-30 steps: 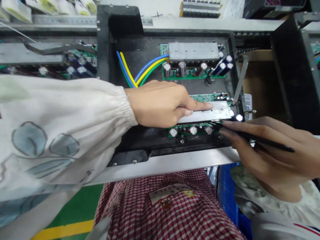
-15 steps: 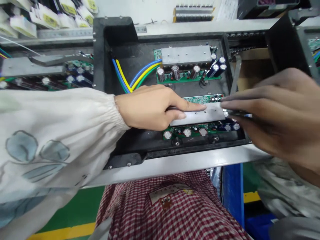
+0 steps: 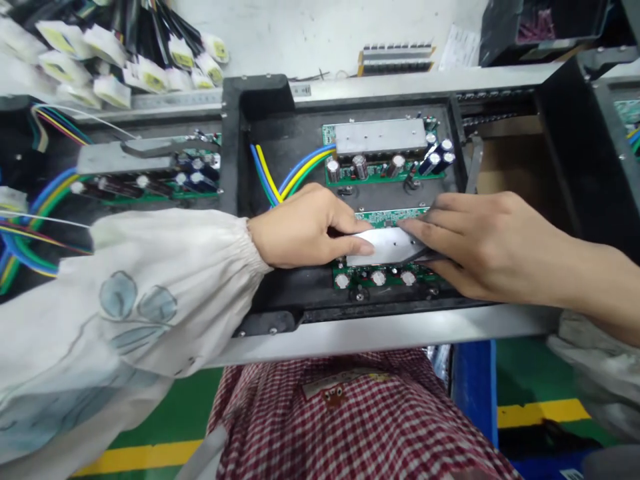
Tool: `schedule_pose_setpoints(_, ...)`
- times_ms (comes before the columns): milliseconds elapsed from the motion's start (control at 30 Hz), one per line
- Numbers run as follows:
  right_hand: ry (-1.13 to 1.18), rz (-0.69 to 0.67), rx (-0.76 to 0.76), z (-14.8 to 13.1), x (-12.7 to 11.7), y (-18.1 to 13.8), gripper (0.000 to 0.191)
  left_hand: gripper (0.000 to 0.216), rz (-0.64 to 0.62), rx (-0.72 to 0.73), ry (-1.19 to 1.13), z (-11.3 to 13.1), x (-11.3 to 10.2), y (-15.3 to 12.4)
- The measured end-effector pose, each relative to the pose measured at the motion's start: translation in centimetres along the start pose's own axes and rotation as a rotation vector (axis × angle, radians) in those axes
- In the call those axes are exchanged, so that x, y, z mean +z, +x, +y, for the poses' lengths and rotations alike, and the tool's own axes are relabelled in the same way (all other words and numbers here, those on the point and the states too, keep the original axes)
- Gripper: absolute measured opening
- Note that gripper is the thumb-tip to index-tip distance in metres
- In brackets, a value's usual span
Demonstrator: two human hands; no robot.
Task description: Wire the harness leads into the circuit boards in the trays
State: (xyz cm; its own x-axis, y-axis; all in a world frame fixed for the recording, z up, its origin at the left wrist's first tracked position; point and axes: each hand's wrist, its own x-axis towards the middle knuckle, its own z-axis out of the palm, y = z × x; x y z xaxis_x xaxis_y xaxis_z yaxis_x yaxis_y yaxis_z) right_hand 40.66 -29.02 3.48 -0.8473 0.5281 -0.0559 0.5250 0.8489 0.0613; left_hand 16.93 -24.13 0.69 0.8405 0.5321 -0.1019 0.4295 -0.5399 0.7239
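Observation:
A black fixture tray (image 3: 257, 100) on the metal bench holds two green circuit boards. The near circuit board (image 3: 375, 277) carries a silver heat sink (image 3: 385, 245) and a row of round capacitors. My left hand (image 3: 305, 227) grips the heat sink's left end, with the thumb on its front face and the fingers curled over the top. My right hand (image 3: 475, 247) clasps the right end, its fingers pressed together on the metal. A thin dark sliver shows under those fingers; I cannot make out what it is. The far circuit board (image 3: 380, 137) lies untouched behind.
Blue, yellow and green wires (image 3: 295, 177) run from the far board to the tray's left side. Another tray with a board (image 3: 150, 180) sits at the left, under bundles of tagged cables (image 3: 115, 60). The bench's metal front rail (image 3: 380, 330) runs above my checked apron (image 3: 350, 427).
My right hand came up from the board's front right corner, where it held a thin black tool, and now lies on the heat sink's right end. The left forefinger has curled back.

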Motion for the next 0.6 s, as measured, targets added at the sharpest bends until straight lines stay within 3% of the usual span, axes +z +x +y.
schedule_pose_setpoints(400,0.062,0.167,-0.097,0.62,0.94,-0.26,0.035,0.021,-0.015,0.017,0.010,-0.33,-0.09,0.18)
schedule_pose_setpoints(600,-0.047,0.177,-0.020,-0.07,1.01,-0.45,0.033,0.021,-0.040,0.028,-0.005,-0.33,-0.07,0.26)
